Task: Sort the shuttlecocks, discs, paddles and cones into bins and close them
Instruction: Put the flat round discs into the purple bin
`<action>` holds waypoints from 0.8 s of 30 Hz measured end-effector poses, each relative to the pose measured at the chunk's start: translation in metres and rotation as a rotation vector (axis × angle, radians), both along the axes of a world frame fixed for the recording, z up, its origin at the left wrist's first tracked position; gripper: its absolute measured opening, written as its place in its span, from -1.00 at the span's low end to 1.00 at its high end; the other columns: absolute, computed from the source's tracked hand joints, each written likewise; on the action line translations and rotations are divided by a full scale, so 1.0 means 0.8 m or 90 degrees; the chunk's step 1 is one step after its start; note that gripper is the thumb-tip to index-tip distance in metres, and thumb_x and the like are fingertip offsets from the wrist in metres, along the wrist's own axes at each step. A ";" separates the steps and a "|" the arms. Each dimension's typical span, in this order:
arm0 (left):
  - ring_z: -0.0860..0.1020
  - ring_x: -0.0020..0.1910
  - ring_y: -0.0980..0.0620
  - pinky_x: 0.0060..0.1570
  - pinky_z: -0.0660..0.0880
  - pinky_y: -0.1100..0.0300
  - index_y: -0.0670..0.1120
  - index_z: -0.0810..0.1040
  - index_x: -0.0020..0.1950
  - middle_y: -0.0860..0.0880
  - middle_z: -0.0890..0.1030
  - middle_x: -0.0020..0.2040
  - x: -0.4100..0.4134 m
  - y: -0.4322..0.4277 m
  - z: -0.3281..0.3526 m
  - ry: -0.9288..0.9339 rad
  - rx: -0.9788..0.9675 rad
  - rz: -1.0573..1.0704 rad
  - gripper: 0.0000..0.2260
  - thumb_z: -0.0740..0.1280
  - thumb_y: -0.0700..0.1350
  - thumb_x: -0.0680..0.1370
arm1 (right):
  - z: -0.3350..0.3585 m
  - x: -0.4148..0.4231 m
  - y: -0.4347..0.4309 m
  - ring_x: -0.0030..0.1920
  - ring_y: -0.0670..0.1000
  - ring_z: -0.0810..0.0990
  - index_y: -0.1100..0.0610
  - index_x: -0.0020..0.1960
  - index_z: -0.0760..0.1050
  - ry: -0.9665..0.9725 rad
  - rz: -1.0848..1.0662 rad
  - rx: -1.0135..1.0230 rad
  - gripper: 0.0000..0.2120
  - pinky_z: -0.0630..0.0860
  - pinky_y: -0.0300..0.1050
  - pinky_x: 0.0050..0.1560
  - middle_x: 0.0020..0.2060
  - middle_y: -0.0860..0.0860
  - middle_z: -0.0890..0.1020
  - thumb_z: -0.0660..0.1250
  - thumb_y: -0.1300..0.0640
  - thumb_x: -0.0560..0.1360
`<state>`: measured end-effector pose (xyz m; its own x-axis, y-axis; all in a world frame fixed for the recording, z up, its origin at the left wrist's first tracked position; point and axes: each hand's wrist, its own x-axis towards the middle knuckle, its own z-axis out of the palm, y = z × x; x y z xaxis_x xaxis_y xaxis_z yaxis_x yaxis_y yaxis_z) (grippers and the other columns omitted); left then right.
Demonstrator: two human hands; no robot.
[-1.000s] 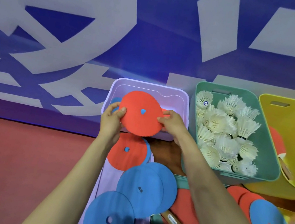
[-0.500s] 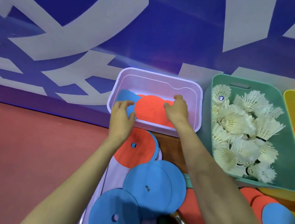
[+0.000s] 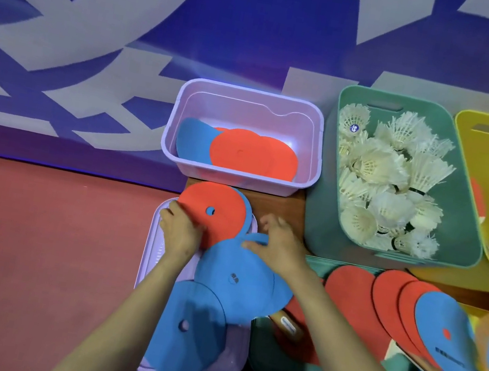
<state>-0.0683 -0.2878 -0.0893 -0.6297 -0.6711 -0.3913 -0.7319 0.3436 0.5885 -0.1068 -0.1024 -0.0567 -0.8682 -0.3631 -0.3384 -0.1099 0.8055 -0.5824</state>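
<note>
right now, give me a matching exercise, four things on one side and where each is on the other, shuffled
1 shuttlecocks
2 left hand
3 right hand
4 lilac bin

a contains red and blue discs
b holds the holed red disc
c in the green bin
d pinches the rim of the blue disc

Pairs: 1-c, 2-b, 3-d, 4-a

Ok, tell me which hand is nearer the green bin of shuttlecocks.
Right. The right hand, pinching a blue disc, is just left of the green bin's near corner; the left hand is farther left, touching the red disc.
</note>
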 end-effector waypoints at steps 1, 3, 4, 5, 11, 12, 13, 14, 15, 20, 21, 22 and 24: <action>0.34 0.21 -0.29 0.15 0.29 -0.03 -0.29 0.25 0.31 -0.32 0.35 0.26 -0.001 -0.001 0.002 -0.004 0.016 0.012 -0.43 0.43 -0.19 0.40 | -0.002 0.005 0.002 0.13 0.09 0.43 0.16 0.10 0.39 -0.026 0.020 0.049 -0.49 0.39 -0.07 0.01 0.08 0.06 0.47 0.50 -0.06 0.32; 0.29 0.29 -0.28 0.20 0.27 -0.04 -0.29 0.19 0.37 -0.32 0.31 0.32 -0.003 -0.002 0.005 -0.037 0.017 0.011 -0.32 0.48 -0.15 0.39 | -0.002 0.013 0.002 0.18 0.10 0.39 0.17 0.16 0.34 -0.057 0.053 0.125 -0.41 0.39 -0.06 0.04 0.15 0.07 0.42 0.52 -0.05 0.29; 0.26 0.33 -0.28 0.22 0.26 -0.04 -0.30 0.17 0.39 -0.31 0.30 0.34 -0.002 -0.002 0.007 -0.057 0.009 0.004 -0.28 0.49 -0.13 0.39 | -0.004 0.015 0.001 0.20 0.11 0.38 0.17 0.19 0.33 -0.067 0.059 0.152 -0.40 0.41 -0.05 0.06 0.17 0.07 0.41 0.52 -0.01 0.29; 0.25 0.36 -0.27 0.25 0.26 -0.04 -0.31 0.14 0.40 -0.31 0.29 0.36 -0.001 -0.002 0.008 -0.069 0.006 -0.004 -0.25 0.50 -0.11 0.39 | -0.005 0.017 0.000 0.21 0.12 0.39 0.16 0.22 0.31 -0.076 0.056 0.169 -0.39 0.43 -0.03 0.07 0.18 0.08 0.41 0.52 0.04 0.30; 0.52 0.00 -0.19 -0.09 0.45 0.04 -0.19 0.48 0.04 -0.21 0.53 0.02 0.008 -0.017 0.008 0.051 0.106 0.063 -0.66 0.45 -0.25 0.31 | -0.008 0.028 -0.001 0.30 0.15 0.29 0.21 0.29 0.31 -0.080 0.023 0.211 -0.43 0.38 -0.01 0.20 0.25 0.13 0.36 0.47 0.11 0.38; 0.51 -0.10 -0.11 -0.16 0.41 0.11 -0.13 0.48 -0.12 -0.13 0.53 -0.14 0.011 -0.016 0.014 0.085 0.120 0.066 -0.83 0.40 -0.28 0.36 | -0.008 0.030 -0.002 0.31 0.15 0.28 0.22 0.29 0.30 -0.078 0.015 0.214 -0.43 0.38 0.00 0.20 0.26 0.13 0.34 0.46 0.12 0.39; 0.47 -0.13 -0.06 -0.16 0.38 0.15 -0.14 0.49 -0.15 -0.09 0.51 -0.19 0.013 -0.014 0.021 0.109 0.131 0.069 -0.89 0.37 -0.30 0.42 | -0.008 0.031 -0.004 0.31 0.16 0.28 0.23 0.29 0.28 -0.079 0.007 0.214 -0.44 0.38 0.01 0.20 0.27 0.14 0.34 0.45 0.13 0.40; 0.47 -0.12 -0.05 -0.12 0.41 0.14 -0.19 0.51 -0.07 -0.07 0.51 -0.16 0.015 -0.014 0.025 0.128 0.142 0.069 -0.93 0.34 -0.29 0.48 | -0.007 0.034 -0.005 0.30 0.16 0.31 0.24 0.28 0.27 -0.079 0.000 0.211 -0.45 0.39 0.01 0.19 0.27 0.15 0.36 0.45 0.15 0.40; 0.48 -0.10 -0.05 -0.05 0.47 0.10 -0.22 0.50 0.05 -0.07 0.51 -0.10 0.017 -0.014 0.029 0.140 0.154 0.074 -0.87 0.32 -0.27 0.50 | -0.007 0.035 -0.007 0.29 0.17 0.35 0.24 0.27 0.27 -0.079 -0.007 0.204 -0.46 0.39 0.02 0.17 0.27 0.16 0.38 0.45 0.17 0.41; 0.56 -0.19 -0.18 -0.08 0.56 -0.18 -0.09 0.42 -0.01 -0.11 0.54 -0.15 0.035 -0.013 0.037 0.183 0.114 0.018 -0.91 0.24 -0.26 0.53 | 0.007 0.030 0.001 0.11 0.18 0.51 0.15 0.13 0.45 -0.050 0.026 0.157 -0.74 0.44 -0.03 -0.01 0.11 0.13 0.53 0.30 0.30 0.45; 0.58 -0.21 -0.21 -0.12 0.57 -0.18 -0.06 0.42 -0.03 -0.12 0.56 -0.17 0.040 -0.012 0.040 0.203 0.085 -0.001 -0.90 0.23 -0.26 0.54 | 0.012 0.029 0.004 0.02 0.17 0.52 0.08 0.01 0.52 -0.042 0.051 0.135 -0.79 0.45 -0.05 -0.07 0.02 0.12 0.54 0.29 0.32 0.44; 0.58 -0.21 -0.23 -0.15 0.57 -0.17 -0.04 0.45 -0.01 -0.14 0.58 -0.17 0.045 -0.009 0.043 0.228 0.061 -0.017 -0.88 0.22 -0.25 0.54 | 0.018 0.027 0.008 -0.08 0.16 0.50 0.01 -0.17 0.54 -0.030 0.070 0.115 -0.77 0.42 -0.07 -0.16 -0.09 0.11 0.53 0.28 0.34 0.42; 0.59 -0.18 -0.19 -0.13 0.59 -0.13 -0.03 0.51 0.11 -0.15 0.61 -0.09 0.054 -0.003 0.050 0.274 0.042 -0.023 -0.82 0.22 -0.23 0.57 | 0.032 0.024 0.014 -0.13 0.14 0.47 -0.06 -0.27 0.53 0.005 0.085 0.096 -0.70 0.38 -0.09 -0.20 -0.16 0.09 0.49 0.27 0.34 0.42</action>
<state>-0.0251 -0.2906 -0.0491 -0.7673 -0.6281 -0.1291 -0.4033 0.3161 0.8587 -0.0876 -0.0910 -0.0309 -0.8187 -0.4213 -0.3903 -0.2260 0.8611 -0.4554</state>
